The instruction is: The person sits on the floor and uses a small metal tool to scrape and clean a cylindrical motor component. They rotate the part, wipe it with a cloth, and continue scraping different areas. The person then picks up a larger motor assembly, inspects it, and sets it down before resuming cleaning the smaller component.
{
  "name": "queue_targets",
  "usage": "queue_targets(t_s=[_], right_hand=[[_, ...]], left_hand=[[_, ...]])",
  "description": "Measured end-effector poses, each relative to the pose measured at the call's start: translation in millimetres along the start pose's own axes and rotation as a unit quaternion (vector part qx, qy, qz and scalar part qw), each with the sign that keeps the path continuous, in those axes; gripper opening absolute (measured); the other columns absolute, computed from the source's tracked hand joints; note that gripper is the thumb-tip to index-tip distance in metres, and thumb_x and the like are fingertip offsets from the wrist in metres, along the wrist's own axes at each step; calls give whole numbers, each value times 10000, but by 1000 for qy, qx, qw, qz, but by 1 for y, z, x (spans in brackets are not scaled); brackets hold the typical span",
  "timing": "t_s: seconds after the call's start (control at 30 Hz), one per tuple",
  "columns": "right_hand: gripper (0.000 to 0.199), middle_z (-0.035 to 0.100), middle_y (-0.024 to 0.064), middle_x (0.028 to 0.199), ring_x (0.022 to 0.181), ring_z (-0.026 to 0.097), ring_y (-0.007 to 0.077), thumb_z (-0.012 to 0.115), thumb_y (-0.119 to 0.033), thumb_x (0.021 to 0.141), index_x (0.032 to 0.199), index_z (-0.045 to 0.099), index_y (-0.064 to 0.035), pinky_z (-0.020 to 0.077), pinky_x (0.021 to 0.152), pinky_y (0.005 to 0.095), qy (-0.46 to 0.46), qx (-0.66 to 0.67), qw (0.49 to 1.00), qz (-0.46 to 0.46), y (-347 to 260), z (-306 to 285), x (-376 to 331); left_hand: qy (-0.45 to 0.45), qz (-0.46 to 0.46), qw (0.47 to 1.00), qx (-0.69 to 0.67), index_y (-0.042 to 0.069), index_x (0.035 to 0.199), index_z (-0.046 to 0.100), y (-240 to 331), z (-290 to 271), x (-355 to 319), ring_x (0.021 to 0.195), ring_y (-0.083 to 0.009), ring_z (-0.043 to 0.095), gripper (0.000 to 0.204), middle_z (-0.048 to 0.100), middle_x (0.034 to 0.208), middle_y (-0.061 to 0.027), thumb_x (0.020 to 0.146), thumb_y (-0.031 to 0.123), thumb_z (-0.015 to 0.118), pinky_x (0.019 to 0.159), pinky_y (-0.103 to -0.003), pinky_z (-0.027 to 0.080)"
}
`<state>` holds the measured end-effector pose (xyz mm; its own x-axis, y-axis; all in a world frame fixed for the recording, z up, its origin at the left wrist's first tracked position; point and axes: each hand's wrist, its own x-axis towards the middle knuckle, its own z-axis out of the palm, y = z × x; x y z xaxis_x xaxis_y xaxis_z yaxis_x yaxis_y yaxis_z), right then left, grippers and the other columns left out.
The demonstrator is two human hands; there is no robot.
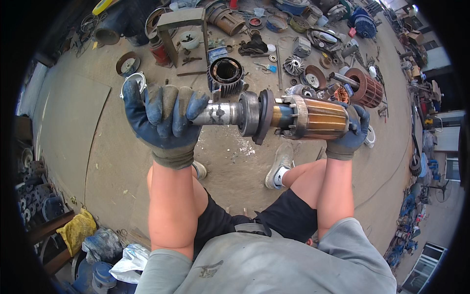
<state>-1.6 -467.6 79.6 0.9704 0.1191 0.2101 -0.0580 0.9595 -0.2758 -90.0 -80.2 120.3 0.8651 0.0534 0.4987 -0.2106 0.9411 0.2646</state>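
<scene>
A motor rotor (320,117) with copper-coloured bars is held up level in front of me, over the floor. My left hand (169,120), in a dirty blue-coated glove, has its fingers wrapped round the left end of the bare steel shaft (223,113). Gripping the rotor's right end is my right hand (348,134), gloved alike; part of its fingers is hidden behind the rotor. On the shaft, between the hands, sit a bearing (248,114) and a larger dark disc (266,116). Beyond the shaft a finned motor housing with windings (235,87) stands on the floor.
A silver ring-shaped part (139,80) shows behind my left hand. Farther off lie a fan impeller (293,65), a rusty finned cylinder (364,88), a metal stand (182,19) and a red jack (159,51). A yellow sack (77,230) lies at the lower left.
</scene>
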Motion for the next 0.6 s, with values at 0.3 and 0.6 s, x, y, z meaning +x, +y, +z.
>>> queue_targets(t_s=[0.3, 0.6], right_hand=[[269, 477, -103, 550, 643, 537, 103, 585, -316, 1045, 845, 669, -157, 438, 1087, 363, 14, -8, 1000, -24, -5, 1, -3], [243, 481, -105, 578, 670, 532, 94, 584, -303, 1043, 850, 648, -170, 421, 1100, 354, -23, 31, 999, 0, -15, 2, -7]], left_hand=[[23, -14, 999, -20, 197, 607, 483, -10, -7, 7, 418, -98, 391, 550, 442, 443, 45, 1102, 427, 412, 689, -287, 404], [33, -19, 999, -31, 194, 609, 533, -12, -5, 6, 419, -98, 393, 567, 450, 454, 49, 1103, 442, 409, 669, -279, 388]])
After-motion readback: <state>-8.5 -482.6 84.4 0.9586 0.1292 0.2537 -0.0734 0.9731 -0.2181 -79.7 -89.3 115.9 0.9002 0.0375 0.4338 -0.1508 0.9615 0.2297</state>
